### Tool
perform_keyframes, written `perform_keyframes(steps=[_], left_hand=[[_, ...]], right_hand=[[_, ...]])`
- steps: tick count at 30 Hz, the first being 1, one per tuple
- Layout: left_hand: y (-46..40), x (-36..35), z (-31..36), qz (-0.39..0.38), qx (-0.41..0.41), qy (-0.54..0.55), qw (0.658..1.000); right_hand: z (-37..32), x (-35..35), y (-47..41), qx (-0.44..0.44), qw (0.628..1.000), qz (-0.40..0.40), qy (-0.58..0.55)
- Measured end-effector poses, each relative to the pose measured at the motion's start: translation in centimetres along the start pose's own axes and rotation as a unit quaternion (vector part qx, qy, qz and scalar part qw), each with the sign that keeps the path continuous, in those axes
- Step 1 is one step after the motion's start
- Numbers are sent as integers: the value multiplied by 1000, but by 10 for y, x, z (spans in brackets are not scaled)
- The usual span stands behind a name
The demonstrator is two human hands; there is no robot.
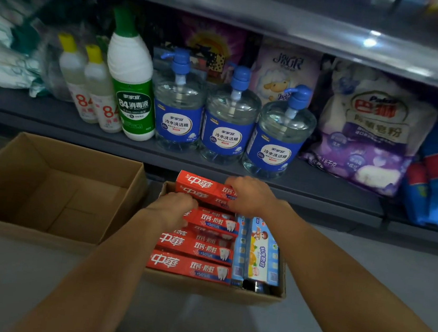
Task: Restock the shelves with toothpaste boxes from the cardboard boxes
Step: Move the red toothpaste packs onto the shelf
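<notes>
Head view: both hands, left [173, 205] and right [250, 196], grip a red toothpaste box [204, 189] above the packed cardboard box [213, 289]; fingertips hidden

Arms: both forearms bare, no sleeves in view.
Left hand [171, 209]: no glove.
Right hand [250, 196]: no glove.

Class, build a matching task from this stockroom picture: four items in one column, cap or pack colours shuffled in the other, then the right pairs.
Items
1. tall disinfectant bottle
2. small 84 bottles
3. pump bottles
4. toothpaste boxes held by the hands

Colours
A. red
B. yellow cap
C. green cap
D. blue pump

Pairs: 1-C, 2-B, 3-D, 4-A
</notes>
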State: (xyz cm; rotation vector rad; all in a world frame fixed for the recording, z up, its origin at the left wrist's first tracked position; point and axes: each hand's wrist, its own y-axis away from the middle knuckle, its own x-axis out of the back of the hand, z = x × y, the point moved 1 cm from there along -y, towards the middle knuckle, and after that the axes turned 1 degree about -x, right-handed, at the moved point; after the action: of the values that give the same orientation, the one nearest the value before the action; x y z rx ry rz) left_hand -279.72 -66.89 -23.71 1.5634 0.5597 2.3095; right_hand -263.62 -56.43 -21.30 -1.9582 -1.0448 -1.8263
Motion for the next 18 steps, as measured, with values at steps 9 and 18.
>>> perform_keyframes(steps=[9, 18], left_hand=[[70, 72, 18, 69, -37, -28, 997], [128, 163, 48, 168, -65, -89, 980]], right_hand=[[-21, 75, 56, -21, 998, 46, -27], [-38, 181, 98, -17, 993, 119, -2]])
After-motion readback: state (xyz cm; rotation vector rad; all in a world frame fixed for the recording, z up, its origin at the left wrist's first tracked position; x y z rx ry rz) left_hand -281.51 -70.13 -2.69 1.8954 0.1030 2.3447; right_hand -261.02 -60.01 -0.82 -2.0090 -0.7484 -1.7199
